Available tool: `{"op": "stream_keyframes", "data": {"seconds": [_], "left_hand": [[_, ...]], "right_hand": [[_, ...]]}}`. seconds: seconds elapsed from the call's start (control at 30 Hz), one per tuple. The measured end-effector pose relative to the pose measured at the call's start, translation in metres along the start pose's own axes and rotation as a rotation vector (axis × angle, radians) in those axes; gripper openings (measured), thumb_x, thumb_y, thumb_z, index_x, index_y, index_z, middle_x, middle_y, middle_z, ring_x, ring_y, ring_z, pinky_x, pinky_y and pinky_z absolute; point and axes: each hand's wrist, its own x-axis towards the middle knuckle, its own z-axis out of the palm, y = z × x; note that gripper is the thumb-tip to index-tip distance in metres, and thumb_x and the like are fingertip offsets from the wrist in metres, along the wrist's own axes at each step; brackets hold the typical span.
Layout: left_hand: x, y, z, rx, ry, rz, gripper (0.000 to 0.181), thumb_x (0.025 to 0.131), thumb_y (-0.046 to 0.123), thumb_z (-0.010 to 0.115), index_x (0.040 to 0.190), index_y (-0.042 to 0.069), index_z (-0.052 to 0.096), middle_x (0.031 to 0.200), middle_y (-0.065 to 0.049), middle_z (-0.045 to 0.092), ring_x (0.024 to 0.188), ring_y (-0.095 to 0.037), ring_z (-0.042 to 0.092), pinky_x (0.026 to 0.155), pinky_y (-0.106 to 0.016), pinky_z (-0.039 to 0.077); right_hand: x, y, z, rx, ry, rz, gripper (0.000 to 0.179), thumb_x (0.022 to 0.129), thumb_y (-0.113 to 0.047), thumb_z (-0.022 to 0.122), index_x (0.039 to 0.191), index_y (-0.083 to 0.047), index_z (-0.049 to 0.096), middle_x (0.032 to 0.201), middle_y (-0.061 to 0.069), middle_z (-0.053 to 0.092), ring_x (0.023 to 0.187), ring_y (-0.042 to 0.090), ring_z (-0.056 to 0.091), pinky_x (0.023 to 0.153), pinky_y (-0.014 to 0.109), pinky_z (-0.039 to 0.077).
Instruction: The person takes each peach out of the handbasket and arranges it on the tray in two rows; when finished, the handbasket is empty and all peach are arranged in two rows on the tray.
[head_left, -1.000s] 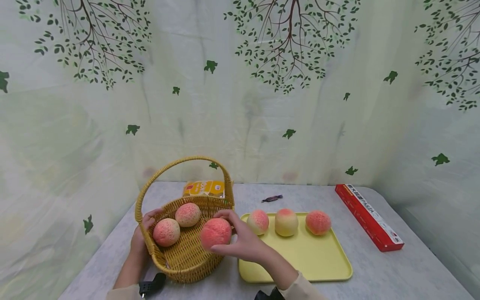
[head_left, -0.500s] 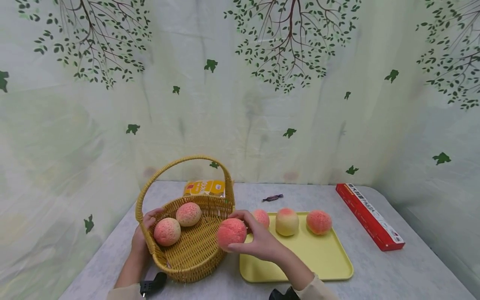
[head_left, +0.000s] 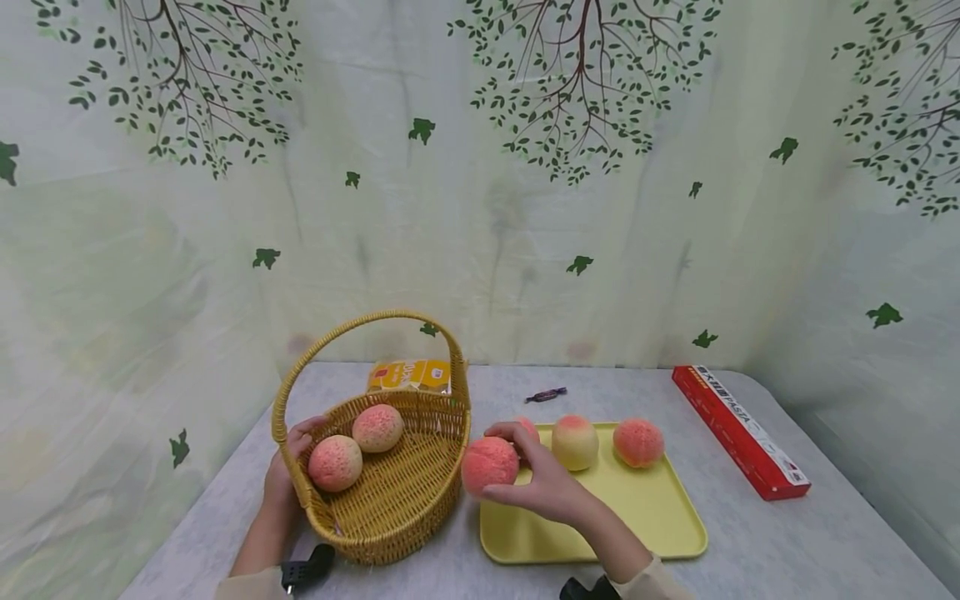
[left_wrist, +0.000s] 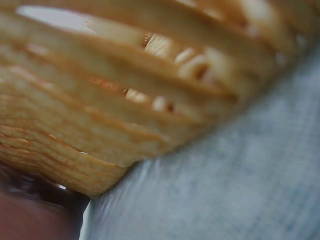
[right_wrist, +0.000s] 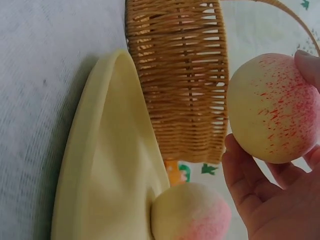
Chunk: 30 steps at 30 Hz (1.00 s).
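Observation:
My right hand (head_left: 551, 483) holds a pink peach (head_left: 490, 467) between thumb and fingers, in the air over the tray's left edge. In the right wrist view this peach (right_wrist: 275, 107) shows a pale side with red specks. My left hand (head_left: 285, 471) grips the left rim of a wicker basket (head_left: 390, 546) with a tall arched handle. Two peaches lie inside it, a nearer one (head_left: 335, 463) and a farther one (head_left: 377, 428). In the left wrist view the basket's woven wall (left_wrist: 100, 110) fills much of the frame.
A yellow tray (head_left: 600, 525) lies right of the basket. Along its far side sit a pale peach (head_left: 574, 446), a pink peach (head_left: 638, 443) and one partly hidden peach (head_left: 529, 428). Behind are a wrapped candy (head_left: 546, 395), a yellow packet (head_left: 408, 377) and, at right, a red pasta box (head_left: 738, 433).
My right hand has carried the peach rightward, from over the basket's right side to the tray's left edge. The left hand and basket have stayed in place.

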Motion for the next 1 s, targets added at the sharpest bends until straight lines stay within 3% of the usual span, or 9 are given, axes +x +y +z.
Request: {"op": "stream_keyframes", "data": {"seconds": [0.27, 0.57, 0.83, 1.0], "left_hand": [[0.002, -0.005, -0.003, -0.009, -0.011, 0.050, 0.044, 0.109, 0.026, 0.027, 0.144, 0.003, 0.038, 0.132, 0.014, 0.050, 0.122, -0.001, 0.046, 0.095, -0.011, 0.038], [0.002, -0.003, -0.002, 0.021, 0.011, 0.005, 0.046, 0.109, 0.029, 0.027, 0.146, 0.003, 0.035, 0.134, 0.013, 0.046, 0.124, -0.001, 0.044, 0.095, -0.010, 0.036], [0.004, -0.003, -0.003, 0.028, 0.023, 0.015, 0.045, 0.109, 0.030, 0.028, 0.144, 0.003, 0.039, 0.128, 0.016, 0.051, 0.121, 0.001, 0.045, 0.095, -0.010, 0.035], [0.004, -0.005, -0.003, 0.012, 0.015, 0.038, 0.039, 0.109, 0.029, 0.029, 0.138, 0.010, 0.047, 0.130, 0.014, 0.052, 0.121, 0.001, 0.046, 0.095, -0.011, 0.036]], "right_hand": [[-0.003, 0.010, -0.015, -0.079, -0.065, -0.008, 0.056, 0.086, -0.029, 0.079, 0.132, -0.020, 0.050, 0.128, 0.001, 0.058, 0.103, 0.009, 0.062, 0.087, 0.028, 0.051], [-0.006, 0.017, -0.031, -0.123, -0.152, 0.035, 0.052, 0.085, -0.033, 0.079, 0.129, -0.022, 0.052, 0.123, -0.002, 0.061, 0.100, 0.009, 0.063, 0.087, 0.030, 0.053], [-0.008, 0.028, -0.038, -0.161, -0.178, 0.085, 0.051, 0.084, -0.036, 0.080, 0.126, -0.021, 0.055, 0.125, 0.002, 0.058, 0.097, 0.011, 0.063, 0.085, 0.028, 0.053], [-0.010, 0.032, -0.042, -0.196, -0.193, 0.115, 0.048, 0.083, -0.038, 0.080, 0.122, -0.024, 0.057, 0.123, 0.001, 0.059, 0.092, 0.010, 0.061, 0.082, 0.026, 0.050]]}}
